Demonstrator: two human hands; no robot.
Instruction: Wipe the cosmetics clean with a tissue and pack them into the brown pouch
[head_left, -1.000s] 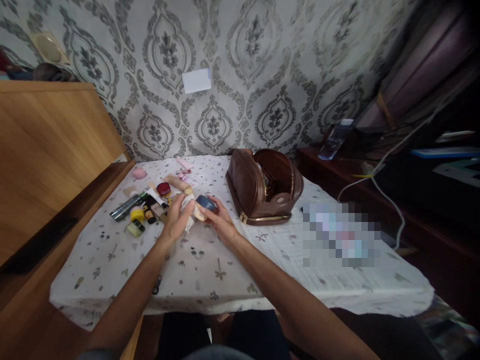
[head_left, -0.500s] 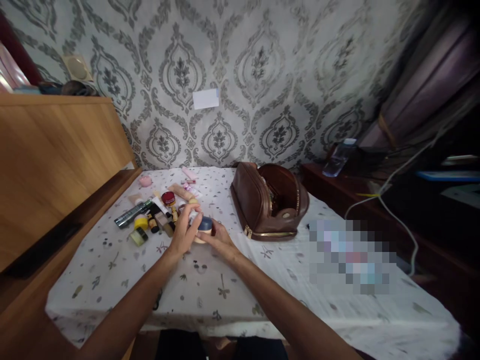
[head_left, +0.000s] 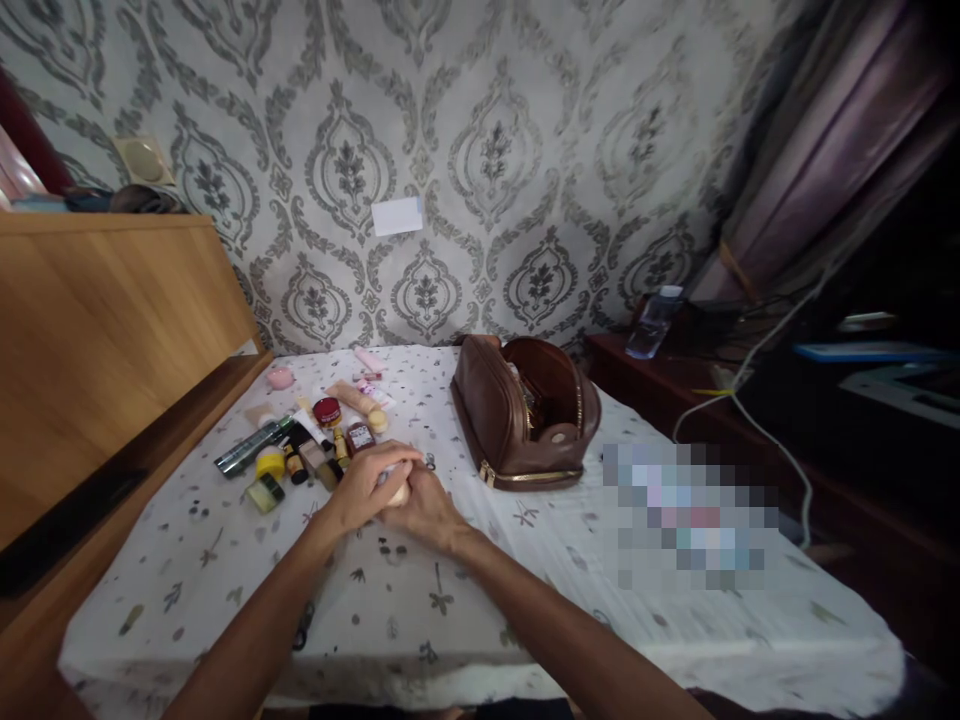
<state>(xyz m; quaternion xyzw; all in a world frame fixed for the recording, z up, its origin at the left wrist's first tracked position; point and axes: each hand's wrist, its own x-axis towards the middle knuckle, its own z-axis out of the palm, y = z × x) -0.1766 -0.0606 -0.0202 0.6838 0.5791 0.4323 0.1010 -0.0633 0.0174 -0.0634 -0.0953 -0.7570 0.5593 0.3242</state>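
Both my hands meet over the middle of the table. My left hand (head_left: 367,487) and my right hand (head_left: 426,508) are closed together around a small pale tube (head_left: 398,491); only its cream end shows between the fingers, and its blue cap is hidden. Just beyond my hands lies a cluster of cosmetics (head_left: 307,450): bottles, tubes, a red-lidded jar and a yellow-capped pot. An open brown leather toiletry bag (head_left: 525,415) stands to the right of my hands.
The table wears a white floral cloth (head_left: 420,580). A wooden headboard (head_left: 97,330) runs along the left. A dark side table (head_left: 675,370) at the right carries a water bottle (head_left: 651,322) and white cables. A blurred patch lies on the cloth at the right.
My hands drew back toward me with the tube and closed over it, so the blue cap no longer shows. The view tilted slightly.
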